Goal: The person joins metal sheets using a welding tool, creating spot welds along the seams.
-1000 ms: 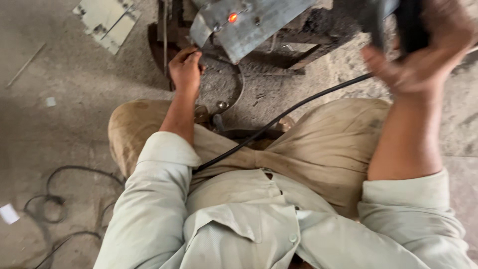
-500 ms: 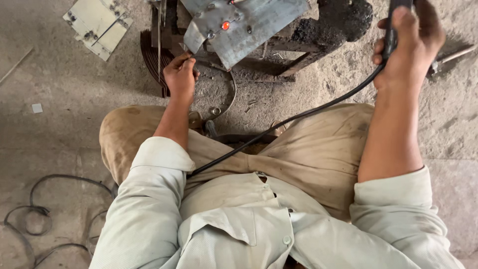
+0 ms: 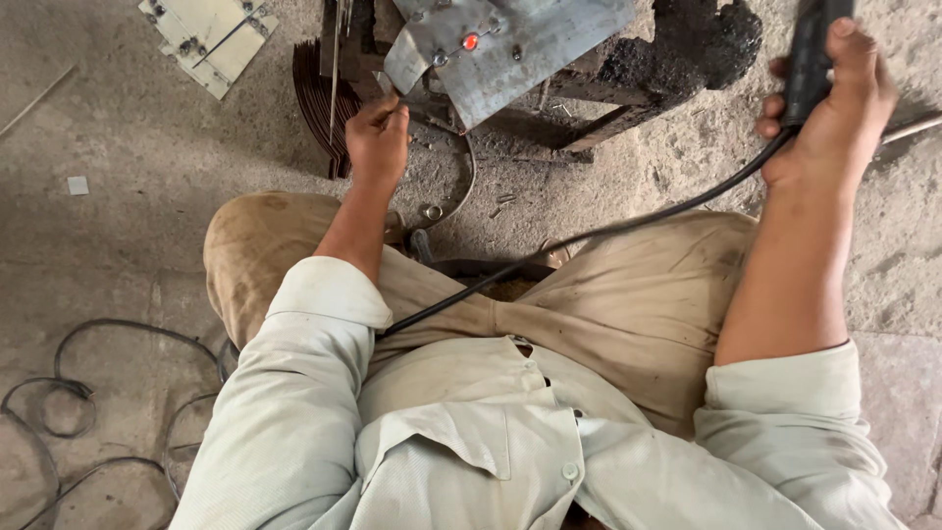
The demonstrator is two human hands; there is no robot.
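I sit on a concrete floor with my knees spread. My right hand (image 3: pixel 834 113) is shut on a black tool handle (image 3: pixel 811 54) raised at the upper right; its black cable (image 3: pixel 589 236) runs down across my lap. My left hand (image 3: pixel 378 137) reaches forward and pinches something small beside a grey metal plate (image 3: pixel 510 49) that carries a glowing red-hot spot (image 3: pixel 471 41). The plate rests tilted on a dark rusty metal frame (image 3: pixel 628 83). What my left fingers grip is too small to make out.
A pale flat metal piece with bolts (image 3: pixel 208 39) lies at the upper left. A stack of thin dark metal strips (image 3: pixel 319 108) stands by my left hand. Loose black wires (image 3: pixel 88 393) coil on the floor at the lower left. A curved wire ring (image 3: pixel 461 191) lies near my knee.
My right hand with the black handle has swung away from the plate, out to the right. My left hand stays at the plate's lower edge. The glowing spot has dimmed a little.
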